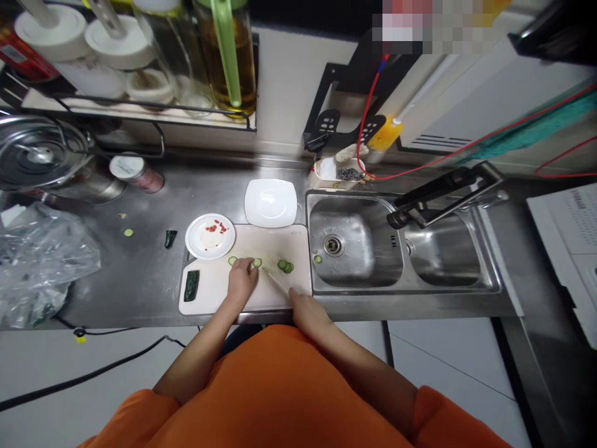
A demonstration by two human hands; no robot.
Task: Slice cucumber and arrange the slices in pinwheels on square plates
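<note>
On a white cutting board my left hand is closed, its fingertips pressing on a cucumber piece whose pale green cut face shows beside them. Another cucumber slice peeks out left of the fingers. My right hand is wrapped round the handle of a knife, whose blade points up and left toward that piece. To the right, several overlapping cucumber slices lie on the board. A dark green cucumber chunk rests at the board's left end.
A round white plate with red chopped bits overlaps the board's upper left corner. Behind the board sits a squarish white plate. The double sink and faucet are at right. A plastic bag and pot stand left.
</note>
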